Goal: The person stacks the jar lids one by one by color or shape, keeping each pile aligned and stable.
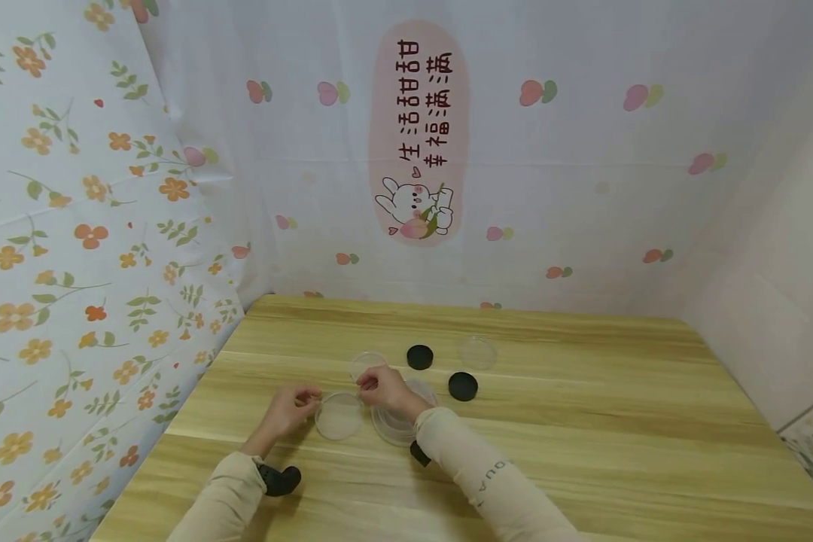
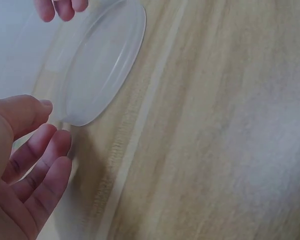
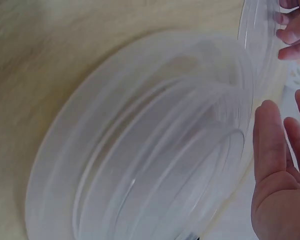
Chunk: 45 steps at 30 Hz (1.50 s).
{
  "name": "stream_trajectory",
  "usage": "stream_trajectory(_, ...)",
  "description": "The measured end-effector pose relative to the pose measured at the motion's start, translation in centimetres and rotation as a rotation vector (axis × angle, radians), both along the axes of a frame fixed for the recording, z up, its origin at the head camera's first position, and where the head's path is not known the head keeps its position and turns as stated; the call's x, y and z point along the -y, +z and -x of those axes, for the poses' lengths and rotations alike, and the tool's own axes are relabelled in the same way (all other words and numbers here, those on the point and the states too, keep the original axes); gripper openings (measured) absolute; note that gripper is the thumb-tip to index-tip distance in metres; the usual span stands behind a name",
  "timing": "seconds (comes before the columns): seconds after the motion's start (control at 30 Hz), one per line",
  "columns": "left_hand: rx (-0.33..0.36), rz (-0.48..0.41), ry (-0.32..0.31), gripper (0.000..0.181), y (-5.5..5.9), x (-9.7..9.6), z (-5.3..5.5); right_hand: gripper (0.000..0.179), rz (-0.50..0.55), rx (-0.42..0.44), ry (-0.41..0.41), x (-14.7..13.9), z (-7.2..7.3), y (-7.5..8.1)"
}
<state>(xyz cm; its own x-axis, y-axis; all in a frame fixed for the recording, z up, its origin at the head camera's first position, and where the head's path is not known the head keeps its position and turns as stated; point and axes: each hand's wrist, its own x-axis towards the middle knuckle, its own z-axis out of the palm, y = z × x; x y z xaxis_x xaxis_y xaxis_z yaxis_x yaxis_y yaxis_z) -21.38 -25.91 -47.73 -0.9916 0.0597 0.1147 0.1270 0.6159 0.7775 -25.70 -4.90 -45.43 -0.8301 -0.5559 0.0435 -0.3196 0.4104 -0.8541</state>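
Observation:
In the head view a clear round lid lies on the wooden table between both hands. My left hand is at its left rim, with thumb and fingertips right at the edge and a gap between them. The same lid fills the upper left of the left wrist view. My right hand stands at the lid's right side, fingers extended and thumb apart, nothing between them. Below that hand and forearm is a set of nested clear round lids, partly hidden in the head view.
Another clear lid lies just beyond my right hand. Two black round discs and a further clear disc are farther back and to the right. Flower-printed cloth hangs along the table's left side and back.

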Motion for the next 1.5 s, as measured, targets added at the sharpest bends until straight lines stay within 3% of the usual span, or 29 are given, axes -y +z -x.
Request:
stream_trajectory(0.2,-0.015,0.039,-0.002,0.015,-0.2,-0.1,-0.4,0.020,-0.031,-0.054,-0.017,0.7,-0.2,-0.5)
stream_trajectory(0.33,0.025,-0.014,-0.007,0.018,-0.3,0.1,-0.8,0.019,-0.044,-0.019,-0.012,1.2,0.1,-1.3)
stream_trajectory(0.4,0.055,-0.054,-0.001,0.019,-0.3,0.3,-1.0,0.018,-0.005,-0.090,0.027,1.7,1.7,-4.3)
stream_trajectory(0.47,0.076,-0.073,0.015,0.019,-0.5,0.6,-1.2,0.020,-0.037,-0.095,0.032,2.5,3.5,-7.7)
stream_trajectory(0.57,0.085,-0.062,0.052,0.019,-0.6,1.0,-1.4,0.022,-0.023,-0.193,0.044,4.0,7.6,-15.3)
stream_trajectory(0.63,0.096,-0.057,0.079,0.019,-0.6,1.2,-1.6,0.021,-0.055,-0.159,0.017,5.0,9.3,-18.6)
stream_trajectory(0.7,0.112,-0.058,0.096,0.019,-0.6,1.4,-1.7,0.019,-0.020,-0.177,0.013,5.7,10.6,-21.5)
stream_trajectory(0.83,0.138,-0.090,0.119,0.017,-0.3,1.5,-2.0,0.022,-0.055,-0.118,-0.026,6.4,10.5,-22.1)
stream_trajectory(1.0,0.153,-0.117,0.133,0.017,-0.1,1.5,-2.1,0.021,-0.100,-0.152,-0.049,6.3,8.2,-19.0)
stream_trajectory(1.13,0.160,-0.117,0.134,0.017,-0.2,1.6,-2.2,0.020,-0.065,-0.120,-0.054,6.0,7.5,-17.6)
stream_trajectory(1.27,0.166,-0.116,0.145,0.018,-0.3,1.6,-2.1,0.020,-0.060,-0.042,-0.066,6.0,7.6,-17.6)
stream_trajectory(1.4,0.172,-0.128,0.163,0.018,-0.3,1.5,-2.1,0.018,-0.022,-0.101,-0.077,6.4,8.3,-18.9)
stream_trajectory(1.5,0.170,-0.145,0.180,0.019,0.0,1.4,-2.0,0.019,-0.022,-0.133,-0.090,6.4,8.4,-18.7)
